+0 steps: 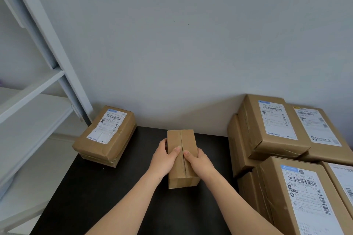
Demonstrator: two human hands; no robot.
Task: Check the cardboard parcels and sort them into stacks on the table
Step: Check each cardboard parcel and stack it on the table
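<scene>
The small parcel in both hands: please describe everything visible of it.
The small parcel is a closed, oblong box of plain brown cardboard, with a lengthwise seam on top where two flaps meet. No label shows. It points away from the person over the black table. The left hand grips its left side, the right hand its right, thumbs on top beside the seam.

A plain pale grey wall (pixel 191 34) fills the upper and middle of the frame, marked by a few tiny dark specks (pixel 174 21) near its centre. Along the left edge stands a white shelving unit (pixel 28 129). Its upright post (pixel 47 30) slants from the upper left corner down towards the middle left, and a crossbar (pixel 32 89) meets it partway. A small white clip (pixel 74 108) sits low on the post. A blurred purple patch (pixel 1 82) shows at the far left edge.
</scene>
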